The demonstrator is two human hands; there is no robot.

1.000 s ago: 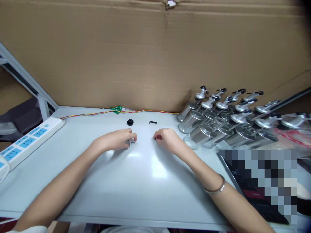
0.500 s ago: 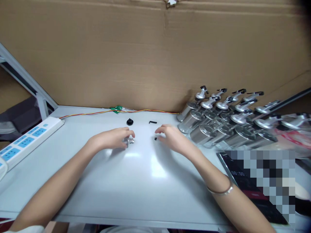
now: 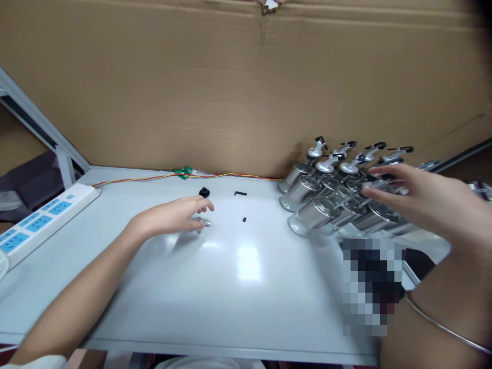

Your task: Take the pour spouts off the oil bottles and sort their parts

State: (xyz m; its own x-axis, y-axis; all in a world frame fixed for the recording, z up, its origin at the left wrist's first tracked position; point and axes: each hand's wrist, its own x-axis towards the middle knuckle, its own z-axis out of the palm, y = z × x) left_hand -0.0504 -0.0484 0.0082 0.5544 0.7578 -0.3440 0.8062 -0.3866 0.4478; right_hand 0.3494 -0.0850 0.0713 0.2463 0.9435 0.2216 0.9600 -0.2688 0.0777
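Note:
My left hand [image 3: 179, 212] rests low over the table, fingers apart and loosely curled. A small silver metal piece [image 3: 206, 223] lies by its thumb, partly hidden under the hand. Just beyond sits a black ribbed stopper [image 3: 204, 192]. To the right lie a thin black L-shaped piece [image 3: 241, 193] and a tiny black part [image 3: 244, 219]. My right hand [image 3: 418, 197] reaches over the bottle group, thumb and fingers apart around a silver pourer top [image 3: 386, 185]. Whether it touches that top cannot be made out.
Several glass bottles with metal sleeves [image 3: 321, 212] and pourers crowd the right side. A white power strip [image 3: 49, 220] lies at the left. Red and yellow wires [image 3: 149, 179] run along the cardboard wall [image 3: 192, 102]. A blurred-out patch [image 3: 371, 287] covers the right front.
My right hand has left the tiny black part and swung right to the bottles. My left hand stays by the silver piece, which is now slightly more covered.

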